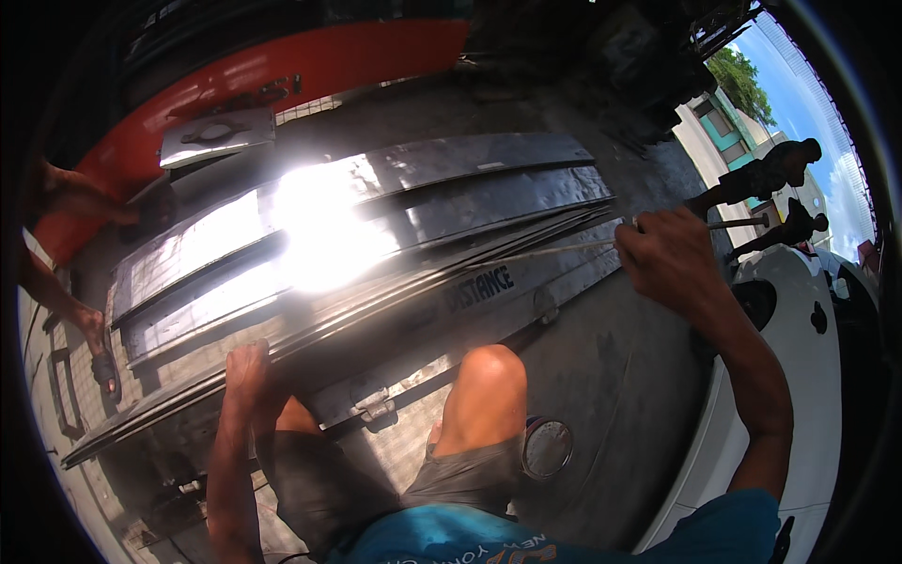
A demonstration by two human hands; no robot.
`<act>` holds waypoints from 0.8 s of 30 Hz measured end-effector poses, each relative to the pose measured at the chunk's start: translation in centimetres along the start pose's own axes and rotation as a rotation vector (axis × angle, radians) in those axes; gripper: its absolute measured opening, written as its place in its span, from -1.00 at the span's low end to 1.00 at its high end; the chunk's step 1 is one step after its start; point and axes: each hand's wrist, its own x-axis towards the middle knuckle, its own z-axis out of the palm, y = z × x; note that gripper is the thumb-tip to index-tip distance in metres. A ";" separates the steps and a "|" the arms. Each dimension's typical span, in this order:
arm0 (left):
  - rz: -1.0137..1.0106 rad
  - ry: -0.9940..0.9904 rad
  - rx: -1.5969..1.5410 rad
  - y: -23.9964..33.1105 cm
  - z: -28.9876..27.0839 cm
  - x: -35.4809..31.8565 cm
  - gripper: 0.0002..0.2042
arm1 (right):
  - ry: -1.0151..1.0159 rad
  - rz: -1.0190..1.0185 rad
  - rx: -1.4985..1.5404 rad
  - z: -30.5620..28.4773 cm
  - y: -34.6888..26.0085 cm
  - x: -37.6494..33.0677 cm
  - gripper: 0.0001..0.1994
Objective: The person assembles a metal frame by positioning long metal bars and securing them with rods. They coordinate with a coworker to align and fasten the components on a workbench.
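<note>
Gripping one rod (564,247), right hand (669,258)

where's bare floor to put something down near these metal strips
Bare grey concrete floor lies between the bent knee, the round tin lid and the white panel. The long grey metal strips fill the middle; the left hand rests on their near edge, the right hand grips a thin rod.

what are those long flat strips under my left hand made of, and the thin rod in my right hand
The long flat strips look like bare steel, grey and smooth enough to throw a strong sun glare, with darker dull patches. The thin rod held in the right hand looks like pale bare metal wire. The left hand rests on the strips' edge.
</note>
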 end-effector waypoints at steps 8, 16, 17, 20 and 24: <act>0.122 0.132 -0.169 3.8 -4.2 -3.1 -0.93 | 0.025 -0.036 -0.030 -1.1 -1.9 -0.6 -0.90; 0.163 0.055 -0.166 3.1 -4.8 -1.9 -0.94 | -0.079 0.055 -0.090 -3.2 -5.5 -4.2 -0.94; 0.167 0.067 -0.152 3.0 -5.0 -2.0 -0.95 | -0.098 0.072 -0.092 -3.2 -5.8 -4.4 -0.93; 0.196 0.080 -0.136 3.3 -5.0 -2.7 -0.95 | -0.071 0.046 -0.085 -2.8 -7.4 -5.0 -0.89; 0.218 0.063 -0.156 1.8 -3.4 -2.4 -0.95 | -0.057 0.095 -0.028 -2.5 -6.8 -5.4 -0.88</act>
